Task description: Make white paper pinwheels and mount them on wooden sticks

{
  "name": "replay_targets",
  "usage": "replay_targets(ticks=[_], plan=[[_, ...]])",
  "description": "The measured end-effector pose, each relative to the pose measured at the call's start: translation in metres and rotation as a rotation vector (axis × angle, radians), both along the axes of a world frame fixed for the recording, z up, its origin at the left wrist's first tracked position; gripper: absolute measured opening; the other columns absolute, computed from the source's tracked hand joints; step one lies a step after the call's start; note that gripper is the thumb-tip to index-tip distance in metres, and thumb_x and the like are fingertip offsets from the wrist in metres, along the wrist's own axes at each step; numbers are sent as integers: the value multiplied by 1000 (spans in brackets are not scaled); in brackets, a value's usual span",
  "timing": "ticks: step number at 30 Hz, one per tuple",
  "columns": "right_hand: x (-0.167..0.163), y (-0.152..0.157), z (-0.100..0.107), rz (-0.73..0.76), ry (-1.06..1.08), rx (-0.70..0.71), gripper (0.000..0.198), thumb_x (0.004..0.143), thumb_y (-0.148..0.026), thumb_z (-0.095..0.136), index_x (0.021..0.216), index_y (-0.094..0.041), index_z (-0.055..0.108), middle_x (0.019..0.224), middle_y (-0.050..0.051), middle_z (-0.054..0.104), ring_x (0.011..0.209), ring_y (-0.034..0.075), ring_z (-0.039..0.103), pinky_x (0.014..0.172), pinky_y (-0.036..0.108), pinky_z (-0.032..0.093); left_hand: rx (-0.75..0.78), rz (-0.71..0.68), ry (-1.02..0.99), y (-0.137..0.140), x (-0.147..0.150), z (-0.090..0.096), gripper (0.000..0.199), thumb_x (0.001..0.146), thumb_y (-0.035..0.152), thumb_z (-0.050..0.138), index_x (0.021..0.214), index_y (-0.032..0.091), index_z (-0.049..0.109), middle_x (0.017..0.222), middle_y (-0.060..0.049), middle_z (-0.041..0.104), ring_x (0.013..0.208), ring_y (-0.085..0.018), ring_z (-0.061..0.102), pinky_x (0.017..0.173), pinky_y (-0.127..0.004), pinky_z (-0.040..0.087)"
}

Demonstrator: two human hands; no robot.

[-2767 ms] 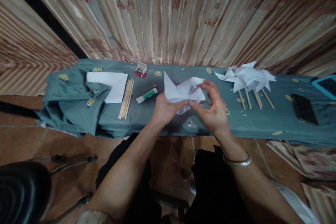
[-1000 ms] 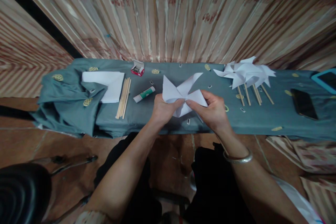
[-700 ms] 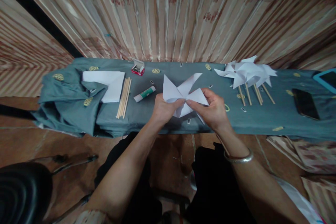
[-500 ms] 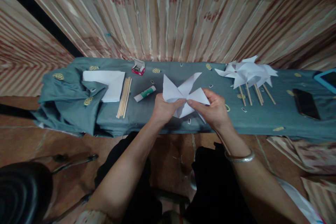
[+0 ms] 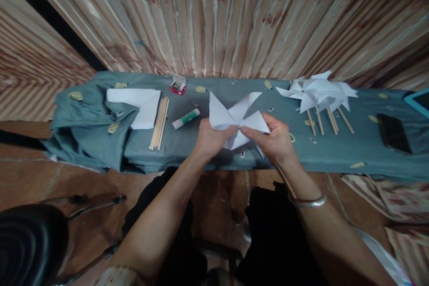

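Observation:
A white paper pinwheel is held between both hands above the near side of the cloth-covered bench. My left hand grips it from the left, thumb pressed close to its centre. From the right, my right hand pinches it, that thumb also at the centre. The fingers behind the paper are hidden. Left of the hands lie a glue stick, a bundle of thin wooden sticks and a stack of white paper. Behind them sits a small open red box with small dark pieces inside.
Several white pinwheels on sticks lie on the right of the bench cloth. Farther right are a dark phone and a blue-edged device. A patterned curtain hangs behind; a black stool stands lower left.
Both hands keep the same grip on the pinwheel, thumbs at its centre. The view has shifted very slightly; the things on the bench stay in place.

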State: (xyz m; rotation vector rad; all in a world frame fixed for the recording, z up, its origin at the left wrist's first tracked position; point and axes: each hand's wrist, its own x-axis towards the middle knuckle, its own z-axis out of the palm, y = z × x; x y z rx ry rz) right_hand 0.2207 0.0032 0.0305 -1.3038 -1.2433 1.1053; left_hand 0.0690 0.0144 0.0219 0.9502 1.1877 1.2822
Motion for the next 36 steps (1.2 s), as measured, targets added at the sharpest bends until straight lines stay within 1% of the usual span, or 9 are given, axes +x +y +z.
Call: replay_targets(ticks=[5, 11, 17, 26, 31, 36], plan=[[1, 1, -2, -1, 17, 3, 41, 54, -47, 85, 78, -21, 65, 68, -1, 71, 57, 16, 63, 54, 31, 54, -2, 24, 9, 0, 1, 0, 26, 49, 19, 85, 67, 13, 67, 67, -4, 71, 70, -21, 69, 60, -29, 57], [0, 0, -4, 13, -32, 33, 38, 59, -47, 82, 78, -21, 63, 68, -1, 69, 58, 17, 61, 55, 32, 53, 9, 34, -1, 0, 2, 1, 25, 49, 20, 84, 65, 13, 66, 66, -4, 71, 66, -19, 67, 58, -26, 55], [-2, 0, -2, -10, -6, 25, 38, 58, -45, 83, 79, -21, 64, 69, -1, 69, 59, 16, 62, 57, 32, 53, 2, 53, 32, -1, 4, 5, 17, 52, 16, 79, 58, 13, 64, 60, -2, 68, 54, -14, 60, 49, -22, 49], [-3, -1, -2, -31, -28, 18, 38, 58, -46, 82, 79, -20, 65, 71, 1, 70, 61, 18, 63, 58, 34, 53, 12, 39, 108, -1, 3, 5, 18, 53, 18, 79, 56, 13, 62, 57, -1, 63, 52, -13, 56, 46, -21, 42], [-4, -1, -1, -35, 6, 8, 41, 55, -47, 84, 79, -20, 65, 70, 0, 70, 60, 16, 62, 57, 32, 53, 36, 34, 117, -1, 3, 2, 18, 54, 18, 78, 54, 13, 61, 54, 1, 61, 49, -10, 52, 46, -20, 40], [-7, -1, -1, -61, 53, -20, 42, 50, -46, 86, 75, -20, 66, 66, -1, 69, 56, 14, 60, 55, 29, 51, 34, 33, 177, 0, 3, 0, 16, 55, 17, 77, 55, 12, 62, 54, 1, 60, 49, -10, 53, 47, -19, 41]])
